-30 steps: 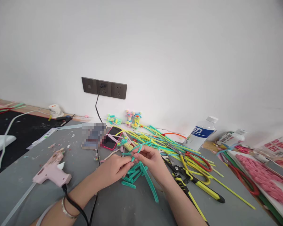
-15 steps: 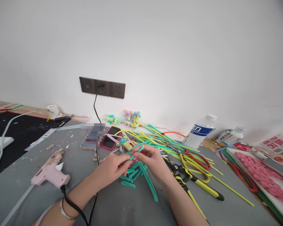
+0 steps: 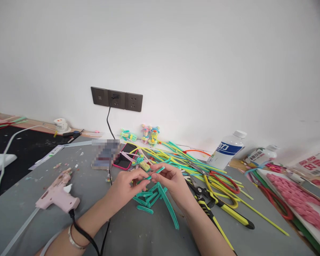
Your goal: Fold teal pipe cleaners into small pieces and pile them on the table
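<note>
Between my two hands is a thin teal fuzzy stem (image 3: 160, 170), pinched by the fingertips. My left hand (image 3: 130, 185) is closed on its left end, and my right hand (image 3: 170, 179) grips it at the right, with a short tip sticking out above the fingers. Several cut teal pieces (image 3: 145, 209) lie on the grey mat just below the hands, with a long folded teal stem (image 3: 170, 209) beside my right wrist. A small yellow and teal figure with pink strips (image 3: 142, 162) lies behind my hands.
A pink glue gun (image 3: 58, 195) lies at left. Yellow and teal stems (image 3: 173, 156), red-handled scissors (image 3: 224, 181) and yellow-handled pliers (image 3: 229, 211) spread to the right. A bottle (image 3: 228, 149), phone (image 3: 125, 160) and small finished figures (image 3: 149, 135) stand or lie behind.
The teal stem, which stretched across both hands with ends showing, now shows only short parts at the fingertips. My left fingers have curled in slightly. The view has shifted a little.
</note>
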Motion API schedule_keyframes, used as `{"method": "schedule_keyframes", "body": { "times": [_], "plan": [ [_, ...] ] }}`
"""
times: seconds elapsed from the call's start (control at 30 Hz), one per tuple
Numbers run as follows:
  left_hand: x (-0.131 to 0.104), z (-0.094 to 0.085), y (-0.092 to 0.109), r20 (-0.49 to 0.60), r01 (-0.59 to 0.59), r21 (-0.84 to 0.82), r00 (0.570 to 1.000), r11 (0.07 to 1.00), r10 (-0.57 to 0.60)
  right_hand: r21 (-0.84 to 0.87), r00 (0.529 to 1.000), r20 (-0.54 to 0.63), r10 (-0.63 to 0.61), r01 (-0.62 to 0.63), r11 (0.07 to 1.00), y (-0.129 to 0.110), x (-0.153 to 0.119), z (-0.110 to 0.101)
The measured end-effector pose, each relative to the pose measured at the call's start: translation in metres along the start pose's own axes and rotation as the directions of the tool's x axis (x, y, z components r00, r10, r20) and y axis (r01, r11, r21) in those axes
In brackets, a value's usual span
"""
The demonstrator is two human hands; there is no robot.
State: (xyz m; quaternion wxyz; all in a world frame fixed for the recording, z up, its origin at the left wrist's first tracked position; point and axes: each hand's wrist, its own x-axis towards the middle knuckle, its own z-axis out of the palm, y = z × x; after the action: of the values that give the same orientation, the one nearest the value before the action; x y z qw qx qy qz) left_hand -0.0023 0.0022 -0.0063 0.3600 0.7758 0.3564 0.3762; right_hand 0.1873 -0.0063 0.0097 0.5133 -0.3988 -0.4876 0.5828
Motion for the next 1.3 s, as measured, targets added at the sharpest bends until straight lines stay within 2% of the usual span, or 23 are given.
{"method": "schedule_keyframes", "body": {
  "times": [0.23, 0.4, 0.5, 0.63, 0.73, 0.8, 0.9, 0.97, 1.07, 1.2, 1.3],
  "plan": [
    [0.0006, -0.0017, 0.0021, 0.018, -0.059, 0.084, 0.998, 0.995, 0.057, 0.022, 1.0, -0.006, -0.002, 0.002, 1.0, 0.0019, 0.0005, 0.0016],
    [0.0011, -0.0022, 0.0063, -0.031, 0.032, -0.056, 0.999, 0.998, -0.034, 0.036, 0.999, -0.038, 0.0, 0.002, 0.999, 0.003, 0.0008, 0.0009],
    [0.0024, -0.0031, 0.0078, -0.026, 0.125, -0.223, 0.991, 0.967, -0.134, 0.022, 0.997, -0.069, -0.039, 0.041, 0.999, 0.0055, 0.0018, -0.0018],
    [0.0037, -0.0038, 0.0052, 0.007, 0.228, -0.396, 0.969, 0.89, -0.246, 0.001, 0.996, -0.039, -0.08, 0.08, 0.997, 0.0041, 0.0009, -0.0018],
    [0.0035, -0.0028, 0.0032, 0.091, 0.29, -0.498, 0.955, 0.817, -0.283, -0.003, 0.998, 0.026, -0.059, 0.059, 0.998, -0.0005, -0.0014, 0.0005],
    [0.0031, -0.0017, 0.0035, 0.182, 0.381, -0.599, 0.921, 0.704, -0.344, 0.009, 0.997, 0.056, -0.048, 0.048, 0.999, -0.0028, -0.0027, 0.0016],
    [0.0025, -0.0009, 0.0059, 0.321, 0.518, -0.692, 0.845, 0.503, -0.429, 0.041, 0.995, 0.09, -0.048, 0.044, 0.998, -0.0035, -0.0036, 0.0025],
    [0.0023, -0.0014, 0.0076, 0.371, 0.553, -0.715, 0.819, 0.428, -0.438, 0.056, 0.992, 0.11, -0.053, 0.047, 0.997, -0.0029, -0.0037, 0.0031],
    [0.0022, -0.0024, 0.0089, 0.402, 0.562, -0.729, 0.813, 0.391, -0.42, 0.07, 0.987, 0.146, -0.06, 0.05, 0.996, -0.0025, -0.0043, 0.004],
    [0.0018, -0.0029, 0.0084, 0.412, 0.552, -0.744, 0.823, 0.376, -0.391, 0.06, 0.976, 0.208, -0.063, 0.051, 0.997, -0.0034, -0.0061, 0.0041],
    [0.0013, -0.0033, 0.007, 0.432, 0.562, -0.738, 0.818, 0.374, -0.378, 0.039, 0.975, 0.213, -0.065, 0.058, 0.998, -0.0039, -0.0071, 0.0046]
  ]
}}
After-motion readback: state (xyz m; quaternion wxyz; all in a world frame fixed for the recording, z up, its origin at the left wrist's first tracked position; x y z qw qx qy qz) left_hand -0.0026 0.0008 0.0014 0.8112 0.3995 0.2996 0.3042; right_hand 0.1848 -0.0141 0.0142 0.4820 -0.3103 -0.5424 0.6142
